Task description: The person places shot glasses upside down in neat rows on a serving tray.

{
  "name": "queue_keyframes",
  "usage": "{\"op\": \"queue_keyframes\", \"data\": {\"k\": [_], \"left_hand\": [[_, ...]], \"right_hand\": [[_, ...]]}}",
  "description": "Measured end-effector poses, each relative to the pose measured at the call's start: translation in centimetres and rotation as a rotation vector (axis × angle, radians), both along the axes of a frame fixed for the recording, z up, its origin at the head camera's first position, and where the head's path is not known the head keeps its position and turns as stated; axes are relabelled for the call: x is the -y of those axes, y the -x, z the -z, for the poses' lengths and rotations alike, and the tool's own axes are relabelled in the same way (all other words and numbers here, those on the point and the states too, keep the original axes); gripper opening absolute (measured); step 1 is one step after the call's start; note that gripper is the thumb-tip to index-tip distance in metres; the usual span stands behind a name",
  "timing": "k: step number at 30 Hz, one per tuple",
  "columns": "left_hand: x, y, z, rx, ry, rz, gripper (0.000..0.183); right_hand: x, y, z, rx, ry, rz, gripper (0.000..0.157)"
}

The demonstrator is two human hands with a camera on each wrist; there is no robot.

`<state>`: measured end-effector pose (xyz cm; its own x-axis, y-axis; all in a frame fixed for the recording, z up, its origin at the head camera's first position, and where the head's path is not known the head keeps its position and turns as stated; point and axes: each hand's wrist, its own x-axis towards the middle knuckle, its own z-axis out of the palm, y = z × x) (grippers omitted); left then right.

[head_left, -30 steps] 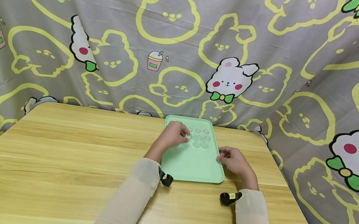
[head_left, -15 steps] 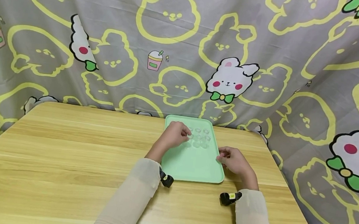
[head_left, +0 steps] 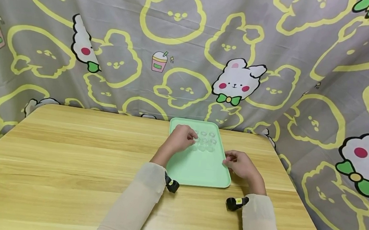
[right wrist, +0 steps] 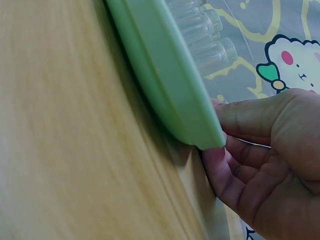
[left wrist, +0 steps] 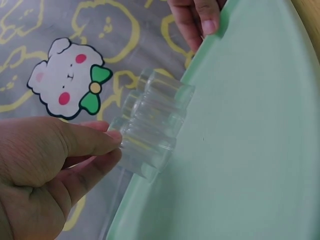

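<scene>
A light green tray [head_left: 199, 172] lies on the wooden table. Towards its far end, several small clear bottles [head_left: 210, 146] stand upright, close together in rows. My left hand [head_left: 180, 138] reaches over the tray's left side. In the left wrist view, its thumb and fingertips pinch the top of the nearest clear bottle [left wrist: 139, 162], which stands on the tray against its neighbours. At the tray's right edge is my right hand [head_left: 240, 164]. The right wrist view has its thumb at the rim and curled fingers under the tray edge [right wrist: 205, 120], gripping it.
The wooden table [head_left: 66, 163] extends left of the tray and in front of it. A grey patterned curtain [head_left: 184, 48] hangs along the table's back and right side. Each wrist carries a small black camera [head_left: 234, 204].
The left hand has shifted slightly right, bringing the bottle it pinches closer to the others. The right hand has stayed at the tray's edge, and the tray looks still.
</scene>
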<state>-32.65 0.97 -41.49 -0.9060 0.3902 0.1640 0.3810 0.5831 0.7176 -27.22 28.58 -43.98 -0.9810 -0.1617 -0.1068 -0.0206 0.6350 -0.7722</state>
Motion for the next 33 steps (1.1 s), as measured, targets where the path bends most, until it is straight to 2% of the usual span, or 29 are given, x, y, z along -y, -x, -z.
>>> {"op": "queue_keyframes", "data": {"k": [21, 26, 33], "left_hand": [[-0.09, -0.04, 0.16, 0.003, -0.019, -0.005, 0.014], [-0.01, -0.04, -0.04, 0.012, -0.016, -0.011, 0.013], [0.53, -0.14, -0.64, -0.025, -0.035, -0.009, 0.015]], "right_hand": [[-0.02, 0.00, 0.01, -0.009, -0.002, 0.001, 0.037], [0.01, 0.01, 0.02, -0.006, -0.007, 0.005, 0.038], [-0.06, -0.03, 0.03, -0.003, -0.004, 0.001, 0.038]]}}
